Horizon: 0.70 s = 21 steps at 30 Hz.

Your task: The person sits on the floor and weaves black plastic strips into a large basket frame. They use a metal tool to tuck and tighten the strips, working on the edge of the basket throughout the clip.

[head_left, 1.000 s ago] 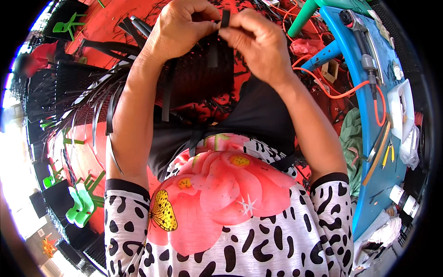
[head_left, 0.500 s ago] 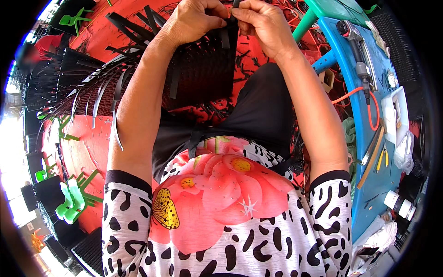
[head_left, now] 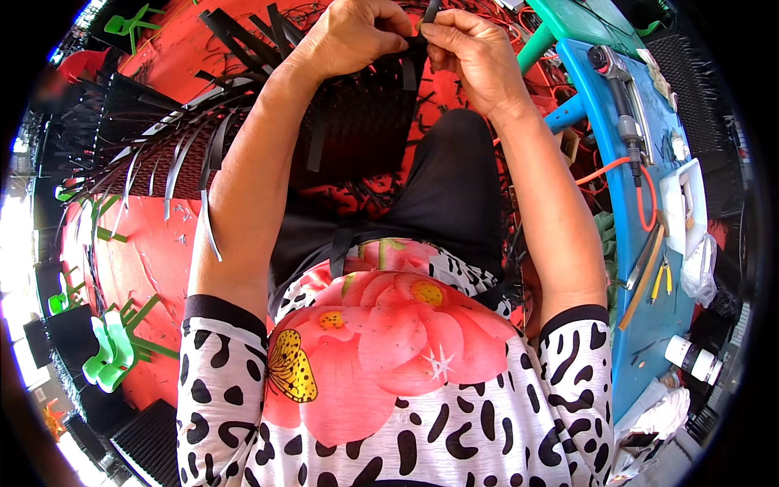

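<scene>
Clamped with right hand [head_left: 479, 61] onto black strip [head_left: 432, 10]; with left hand [head_left: 350, 36] just beside, fingertips nearly together, cannot tell on what. Just below grip, on dark woven panel [head_left: 357, 122], closely woven already; left of grip, at loose strip ends [head_left: 217, 146], apparently unfinished.

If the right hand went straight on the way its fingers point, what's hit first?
Beyond the black strip the right hand pinches, probably the left hand, just to its left; one view leaves depth unclear.
</scene>
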Motion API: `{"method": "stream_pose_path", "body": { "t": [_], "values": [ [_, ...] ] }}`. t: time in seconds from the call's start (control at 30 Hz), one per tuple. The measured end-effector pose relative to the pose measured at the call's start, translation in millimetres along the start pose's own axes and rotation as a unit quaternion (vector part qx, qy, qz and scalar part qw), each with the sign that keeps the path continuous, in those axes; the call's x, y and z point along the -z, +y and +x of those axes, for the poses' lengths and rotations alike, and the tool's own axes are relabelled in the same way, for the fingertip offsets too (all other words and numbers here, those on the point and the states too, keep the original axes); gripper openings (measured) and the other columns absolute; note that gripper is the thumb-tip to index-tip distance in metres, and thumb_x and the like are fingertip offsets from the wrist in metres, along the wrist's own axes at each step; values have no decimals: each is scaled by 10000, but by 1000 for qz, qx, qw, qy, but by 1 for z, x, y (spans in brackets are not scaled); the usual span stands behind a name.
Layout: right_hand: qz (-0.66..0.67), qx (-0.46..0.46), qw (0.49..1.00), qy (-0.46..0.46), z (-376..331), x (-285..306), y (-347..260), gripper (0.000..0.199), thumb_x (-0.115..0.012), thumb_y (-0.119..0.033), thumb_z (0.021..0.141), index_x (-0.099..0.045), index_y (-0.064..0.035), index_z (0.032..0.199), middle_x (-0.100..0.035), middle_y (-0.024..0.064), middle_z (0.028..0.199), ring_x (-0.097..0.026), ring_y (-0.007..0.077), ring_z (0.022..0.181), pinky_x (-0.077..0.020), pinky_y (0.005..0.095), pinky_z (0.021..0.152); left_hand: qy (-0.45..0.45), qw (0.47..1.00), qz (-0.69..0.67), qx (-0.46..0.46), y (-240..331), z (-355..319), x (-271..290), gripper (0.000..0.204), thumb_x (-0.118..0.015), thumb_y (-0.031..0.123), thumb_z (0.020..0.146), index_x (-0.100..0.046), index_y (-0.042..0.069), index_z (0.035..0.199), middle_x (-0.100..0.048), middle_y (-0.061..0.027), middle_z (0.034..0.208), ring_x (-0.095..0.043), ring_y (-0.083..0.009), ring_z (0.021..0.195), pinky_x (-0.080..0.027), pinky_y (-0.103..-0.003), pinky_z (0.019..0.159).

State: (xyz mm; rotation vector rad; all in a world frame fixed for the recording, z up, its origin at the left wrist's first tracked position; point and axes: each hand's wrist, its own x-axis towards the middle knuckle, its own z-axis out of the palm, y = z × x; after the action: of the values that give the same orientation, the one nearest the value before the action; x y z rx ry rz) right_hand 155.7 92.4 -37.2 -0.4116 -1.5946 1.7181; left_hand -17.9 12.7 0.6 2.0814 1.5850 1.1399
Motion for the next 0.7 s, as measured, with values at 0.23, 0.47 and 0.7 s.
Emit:
{"method": "stream_pose_path", "body": {
  "t": [0.23, 0.47, 0.7],
  "values": [
    [-161, 15, 987, -4, 0, -2, -19, 127, -639, -134, 841, -629, -29, 771, -577, 7, 624, -519, 74, 574, -400, 219, 542, -3, 1000, -5, 23, -1, 1, -1, 189, -672, 15, 653, -670, 2, 842, -657, -107, 768, -632, -176, 728, -494, -299, 679],
    [-233, 39, 972, 17, 4, -7, -27, 190, -636, -146, 833, -615, -20, 693, -573, 11, 571, -518, 78, 543, -393, 235, 521, 0, 1000, 3, 2, 0, 1, -2, 146, -675, 6, 655, -646, 3, 799, -638, -92, 750, -620, -166, 722, -487, -293, 673],
    [-153, 61, 985, 55, -1, 0, -6, 207, -632, -93, 814, -587, 1, 993, -640, 80, 827, -613, 168, 733, -481, 280, 654, -7, 1000, 7, 9, 4, -1, 0, 135, -689, 17, 653, -613, 3, 764, -606, -75, 716, -587, -152, 683, -463, -291, 635]
  ]
}}
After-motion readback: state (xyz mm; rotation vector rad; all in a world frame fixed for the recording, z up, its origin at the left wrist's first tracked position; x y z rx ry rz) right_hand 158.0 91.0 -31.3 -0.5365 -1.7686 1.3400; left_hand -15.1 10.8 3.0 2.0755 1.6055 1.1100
